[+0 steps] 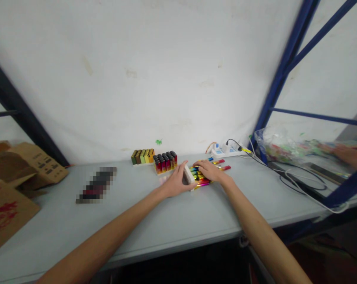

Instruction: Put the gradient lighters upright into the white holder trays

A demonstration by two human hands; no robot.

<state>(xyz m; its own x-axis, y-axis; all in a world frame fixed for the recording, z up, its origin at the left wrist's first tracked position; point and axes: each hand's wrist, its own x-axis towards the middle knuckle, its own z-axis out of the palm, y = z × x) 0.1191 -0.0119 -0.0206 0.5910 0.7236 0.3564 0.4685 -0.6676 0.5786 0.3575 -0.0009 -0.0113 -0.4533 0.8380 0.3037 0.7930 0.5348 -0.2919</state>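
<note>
A small white tray point(189, 174) stands tipped on its side. My left hand point(176, 181) is closed around it, thumb at the near end and fingers at the far end. Shiny multicoloured tubes point(202, 183) lie at the tray's open side. Over them rests my right hand point(208, 170), its fingers bent down onto the tubes; the fingertips are partly hidden. Several more loose tubes point(225, 168) lie just beyond this hand. Left of the hands, a tray of red tubes with black tops point(165, 162) stands upright, beside a block of green and yellow tubes point(142, 156).
A white power strip point(229, 150) with plugs sits against the wall. Cables point(296, 183) and clear plastic bags point(280, 146) lie at right, near another person's hand point(348, 154). Cardboard boxes point(12, 197) and a pixelated dark object point(98, 185) are at left. Blue posts point(280, 83) frame the table.
</note>
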